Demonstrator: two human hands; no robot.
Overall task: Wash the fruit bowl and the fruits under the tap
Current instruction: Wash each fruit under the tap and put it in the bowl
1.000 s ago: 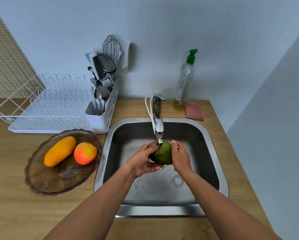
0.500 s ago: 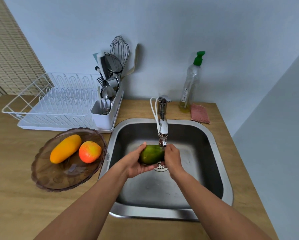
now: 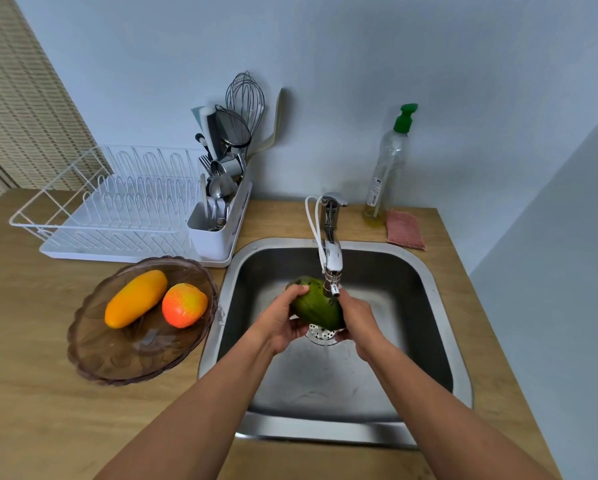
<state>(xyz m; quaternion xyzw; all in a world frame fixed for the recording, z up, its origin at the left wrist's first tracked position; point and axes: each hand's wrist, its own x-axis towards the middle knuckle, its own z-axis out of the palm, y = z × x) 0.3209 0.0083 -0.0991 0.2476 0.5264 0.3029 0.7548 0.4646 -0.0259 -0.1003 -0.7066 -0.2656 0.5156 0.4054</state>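
A green mango (image 3: pixel 316 304) is held over the steel sink (image 3: pixel 439 327), right under the spout of the tap (image 3: pixel 332 258). My left hand (image 3: pixel 282 322) grips its left end and my right hand (image 3: pixel 354 318) cups its right side. The mango lies tilted, its far end up to the left. On the wooden counter left of the sink stands the brown glass fruit bowl (image 3: pixel 117 355). In it lie an orange-yellow mango (image 3: pixel 135 297) and a red-orange apple (image 3: pixel 184 305), side by side.
A white dish rack (image 3: pixel 117 216) with a utensil holder (image 3: pixel 214 233) stands behind the bowl. A soap bottle (image 3: pixel 387 174) and a pink sponge (image 3: pixel 405 229) sit behind the sink at the right. The sink strainer (image 3: pixel 322 336) shows below the mango. A wall closes the right side.
Both hands have turned the green mango under the spout, from lying level to tilted. The view has shifted slightly. The bowl and its fruits have not moved.
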